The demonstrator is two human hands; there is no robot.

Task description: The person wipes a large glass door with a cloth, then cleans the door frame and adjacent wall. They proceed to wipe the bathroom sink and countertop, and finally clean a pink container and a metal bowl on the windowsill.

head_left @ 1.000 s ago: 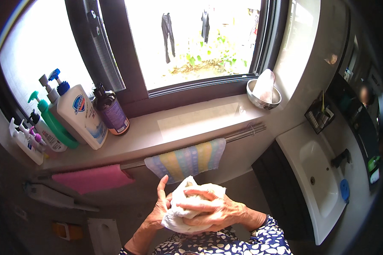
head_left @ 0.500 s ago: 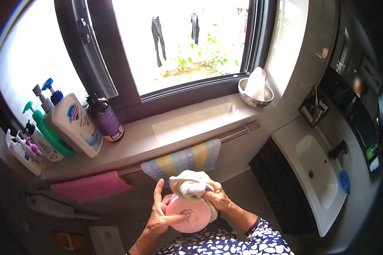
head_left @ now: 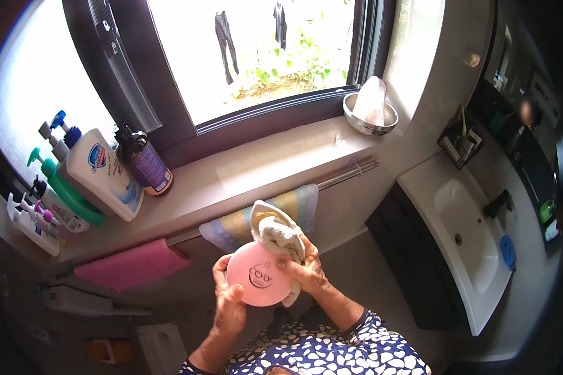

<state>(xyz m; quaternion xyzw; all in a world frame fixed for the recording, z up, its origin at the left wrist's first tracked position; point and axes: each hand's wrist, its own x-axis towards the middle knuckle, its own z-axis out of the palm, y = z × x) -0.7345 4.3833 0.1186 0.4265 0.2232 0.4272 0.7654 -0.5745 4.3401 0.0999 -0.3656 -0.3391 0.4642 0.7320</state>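
A round, flat pink case (head_left: 256,289) with dark print on its face is held between my two hands in front of the towel rail. My left hand (head_left: 228,303) grips its left rim, thumb on the face. My right hand (head_left: 311,273) clasps a bunched off-white cloth (head_left: 280,232), and its thumb presses on the case's upper right. The cloth lies over the far edge of the case and hangs down its right side. What the fingers do behind the case is hidden.
Several pump bottles (head_left: 103,169) crowd the sill's left end; a metal bowl (head_left: 385,123) holding a pale pink-white thing sits at its right. A striped towel (head_left: 231,228) and a pink towel (head_left: 134,265) hang on the rail (head_left: 350,176). A sink (head_left: 447,219) is on the right.
The pink case has risen and moved left, its face now more in view. My left index finger has folded in round the rim. My right thumb has come onto the face.
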